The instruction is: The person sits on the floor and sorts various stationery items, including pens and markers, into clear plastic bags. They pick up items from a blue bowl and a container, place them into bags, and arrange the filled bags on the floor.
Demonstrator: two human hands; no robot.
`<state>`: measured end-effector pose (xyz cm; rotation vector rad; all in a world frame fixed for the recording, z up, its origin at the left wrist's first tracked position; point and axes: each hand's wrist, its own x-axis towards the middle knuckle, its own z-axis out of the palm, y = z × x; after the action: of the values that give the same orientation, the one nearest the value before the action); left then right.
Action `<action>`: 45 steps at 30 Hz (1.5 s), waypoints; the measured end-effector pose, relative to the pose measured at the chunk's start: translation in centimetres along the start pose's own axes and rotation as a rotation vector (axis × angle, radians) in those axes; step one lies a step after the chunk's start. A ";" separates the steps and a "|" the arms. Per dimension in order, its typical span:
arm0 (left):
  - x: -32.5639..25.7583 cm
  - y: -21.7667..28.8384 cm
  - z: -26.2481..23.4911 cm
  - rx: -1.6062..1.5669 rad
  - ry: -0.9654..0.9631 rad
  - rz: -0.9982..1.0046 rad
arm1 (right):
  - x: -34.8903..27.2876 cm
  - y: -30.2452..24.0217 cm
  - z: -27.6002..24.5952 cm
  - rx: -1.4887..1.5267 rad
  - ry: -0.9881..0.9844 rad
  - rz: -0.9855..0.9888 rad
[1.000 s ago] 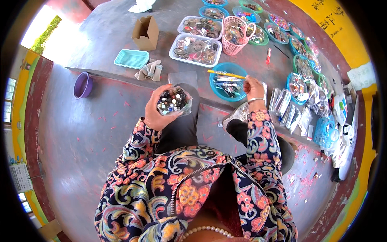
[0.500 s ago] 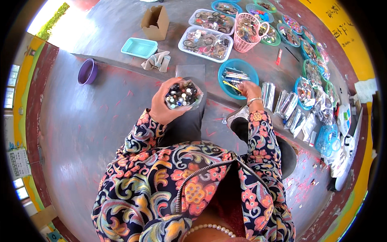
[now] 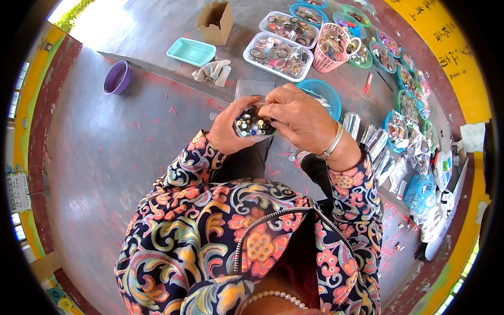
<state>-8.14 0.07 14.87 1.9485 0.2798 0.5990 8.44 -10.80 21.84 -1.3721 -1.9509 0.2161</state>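
Observation:
In front of me, my left hand (image 3: 224, 128) is closed around a bundle of pens (image 3: 254, 127) in a clear plastic wrapper. Their dark and white ends face up toward me. My right hand (image 3: 304, 118) is at the bundle's right side, its thumb and fingers pinched together at the pen ends. What sits between those fingers is hidden. Partly behind my right hand stands a round blue basin (image 3: 335, 100) with several loose pens in it. A clear plastic sheet or bag (image 3: 254, 86) lies just beyond the bundle.
Silvery wrapped bundles (image 3: 350, 125) lie right of the basin. White trays (image 3: 277, 59) of small goods, a pink basket (image 3: 329, 50) and several filled bowls stand behind. Farther left are a turquoise tray (image 3: 191, 51), a cardboard box (image 3: 215, 23), gloves (image 3: 212, 72) and a purple basin (image 3: 117, 79).
My right hand has left the blue basin and moved left and toward me to the pen bundle. My left hand still holds the bundle, now slightly farther right in view.

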 end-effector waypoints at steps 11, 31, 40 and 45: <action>0.0 -0.3 -0.3 0.027 -0.001 0.071 | 0.4 -1.7 -1.5 -0.031 0.107 0.068; -0.1 -0.3 -0.3 0.057 0.026 0.069 | -11.0 9.7 -1.6 1.310 1.187 0.664; -0.1 -1.0 0.1 0.103 0.054 0.090 | -22.9 21.8 7.8 1.205 1.528 1.278; 0.0 -1.0 0.2 0.127 0.055 0.103 | -23.5 22.9 7.9 1.241 1.495 1.371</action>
<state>-7.92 0.35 13.93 2.0807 0.2584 0.7179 24.41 -19.62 -6.55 -1.0256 0.5515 0.6077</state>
